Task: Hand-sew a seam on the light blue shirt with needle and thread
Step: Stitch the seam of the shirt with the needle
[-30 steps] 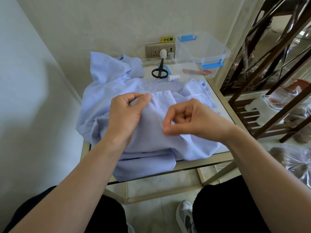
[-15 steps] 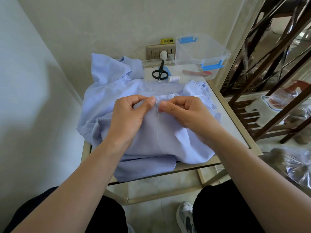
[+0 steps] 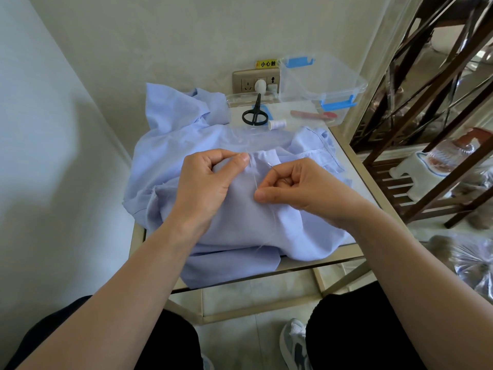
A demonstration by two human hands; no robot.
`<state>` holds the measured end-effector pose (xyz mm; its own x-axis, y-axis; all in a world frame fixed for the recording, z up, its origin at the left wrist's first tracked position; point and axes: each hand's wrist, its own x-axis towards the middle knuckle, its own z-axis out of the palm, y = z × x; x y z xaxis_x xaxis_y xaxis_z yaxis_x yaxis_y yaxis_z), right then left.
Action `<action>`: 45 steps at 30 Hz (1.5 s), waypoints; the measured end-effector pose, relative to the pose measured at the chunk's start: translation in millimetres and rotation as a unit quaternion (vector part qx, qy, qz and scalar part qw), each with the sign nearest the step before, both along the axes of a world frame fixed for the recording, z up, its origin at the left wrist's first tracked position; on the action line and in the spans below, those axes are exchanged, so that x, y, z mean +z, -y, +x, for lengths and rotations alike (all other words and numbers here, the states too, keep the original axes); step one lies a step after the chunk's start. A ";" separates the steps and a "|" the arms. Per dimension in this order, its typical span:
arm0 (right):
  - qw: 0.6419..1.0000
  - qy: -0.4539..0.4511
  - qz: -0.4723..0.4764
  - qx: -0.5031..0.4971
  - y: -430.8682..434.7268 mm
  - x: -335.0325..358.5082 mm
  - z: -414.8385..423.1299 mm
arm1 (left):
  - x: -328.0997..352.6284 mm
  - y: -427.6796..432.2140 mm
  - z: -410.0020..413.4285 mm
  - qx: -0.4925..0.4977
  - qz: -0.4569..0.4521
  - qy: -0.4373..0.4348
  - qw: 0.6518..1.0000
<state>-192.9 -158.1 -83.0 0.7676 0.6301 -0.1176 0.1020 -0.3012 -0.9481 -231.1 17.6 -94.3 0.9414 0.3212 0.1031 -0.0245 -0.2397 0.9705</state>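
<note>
Fabric of the light blue shirt (image 3: 165,145) lies bunched on the table (image 3: 136,237), with its lower folds hanging over the front edge.

The left hand (image 3: 205,188) has its grip clamped. Thumb and forefinger pinch a raised fold of the shirt at the seam line.

The thread (image 3: 255,182), pale and thin, runs from just beside that pinch down across the fabric toward the front edge.

The needle (image 3: 270,164) shows only as a short dark sliver beside the right forefinger. Whether its point sits in the cloth cannot be told.

The right hand (image 3: 301,188) has its fingers curled in, with the grip together, apparently on the needle. The thumb lies against the fabric.

At the back of the table are the scissors (image 3: 254,114), the spool (image 3: 277,124) and a clear box (image 3: 320,84).

Likely faults from this position:
- **Tangle:** the loose thread lies across folds, so a fast pull may loop or knot it.
- **Prick:** the left thumb sits close to the stitch line, so a needle driven toward it may strike the thumb.
- **Pucker:** a slack left pinch lets the layers shift, and an overtight pull gathers the seam.
- **Slide:** the overhanging fabric may drag the shirt forward.
</note>
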 end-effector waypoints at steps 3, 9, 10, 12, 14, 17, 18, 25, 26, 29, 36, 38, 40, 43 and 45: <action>1.000 -0.005 -0.003 -0.029 6.3 -0.1 5.9 | -0.8 0.3 0.1 0.001 -0.006 -0.004 1.000; 0.999 -0.003 -0.045 -0.016 14.6 2.0 11.1 | 0.7 0.7 0.2 0.019 -0.025 -0.005 0.999; 0.998 -0.009 -0.063 -0.003 15.8 3.1 10.8 | 1.1 0.8 0.2 0.022 -0.030 -0.005 0.999; 0.998 -0.015 -0.066 -0.013 15.9 3.1 11.4 | 1.6 0.9 0.4 0.026 -0.035 -0.004 0.999; 0.996 -0.010 -0.040 -0.085 14.4 -1.8 14.6 | 1.3 0.7 0.8 0.028 -0.039 -0.008 0.999; 0.984 -0.002 -0.008 -0.177 10.1 -7.4 18.6 | 0.6 0.7 0.9 0.029 -0.046 -0.015 0.998; 0.983 0.008 -0.013 -0.184 8.9 -8.1 19.1 | 0.5 0.6 1.1 0.031 -0.046 -0.016 0.998; 0.942 0.231 -0.130 -0.204 -2.3 -19.2 10.4 | 0.4 0.5 0.3 0.030 -0.035 -0.015 0.999; 0.932 0.268 -0.084 -0.227 -6.1 -18.3 8.0 | 0.4 1.0 0.2 0.028 -0.033 -0.017 0.999; 0.926 0.302 0.005 -0.224 -18.1 -15.1 1.1 | 1.5 2.2 -0.8 0.020 -0.025 -0.018 0.999; 0.967 0.204 0.007 -0.150 -25.6 -19.2 2.5 | -1.0 -0.6 -1.0 -0.006 -0.003 -0.008 1.000; 0.978 0.143 0.047 -0.141 -19.3 -14.6 4.5 | -1.9 -2.1 0.3 0.004 0.005 -0.007 1.000; 0.985 0.077 0.103 -0.117 -13.3 -9.3 4.2 | -2.9 -2.2 1.0 0.010 0.009 -0.006 1.000; 0.989 -0.008 0.119 -0.089 -4.4 -2.6 3.8 | -5.0 -4.7 2.1 0.032 0.026 -0.015 0.999; 0.992 -0.023 0.075 -0.097 0.9 -2.3 4.0 | -9.3 -9.8 3.5 0.046 0.077 -0.019 0.996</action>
<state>-188.9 -158.9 -85.3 0.8721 0.4842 -0.0707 0.0119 -0.1655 -0.9861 -227.6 27.4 -103.6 0.9129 0.3892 0.1227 0.0405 -0.3856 0.9218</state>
